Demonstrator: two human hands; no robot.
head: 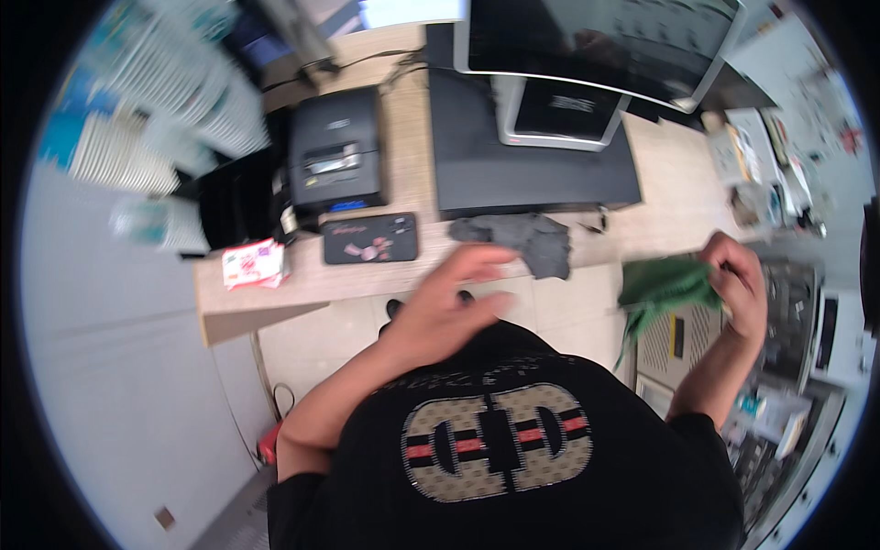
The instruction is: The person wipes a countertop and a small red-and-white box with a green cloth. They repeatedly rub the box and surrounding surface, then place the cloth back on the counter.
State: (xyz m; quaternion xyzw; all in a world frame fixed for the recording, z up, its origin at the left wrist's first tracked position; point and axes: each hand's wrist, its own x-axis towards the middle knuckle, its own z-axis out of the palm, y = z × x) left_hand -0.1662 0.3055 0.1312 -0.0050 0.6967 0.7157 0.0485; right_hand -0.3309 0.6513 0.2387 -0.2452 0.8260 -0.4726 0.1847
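Note:
My right hand (739, 282) grips one edge of a green cloth (667, 285), which hangs out to the left of it over the floor. My left hand (457, 295) is raised in front of my chest, blurred, with thumb and fingers apart and nothing between them. Just beyond it a crumpled grey cloth (526, 237) lies at the desk's front edge, part of it drooping over. To the left of that cloth a phone in a dark, decorated case (370, 238) lies flat on the desk.
On the desk (309, 282) stand a black label or receipt printer (335, 151), a monitor (591, 48) and a dark flat case (536, 172) beneath it. A stack of printed cards (253, 265) sits at the left corner. Stacked clear plastic cups (185, 89) rise at far left.

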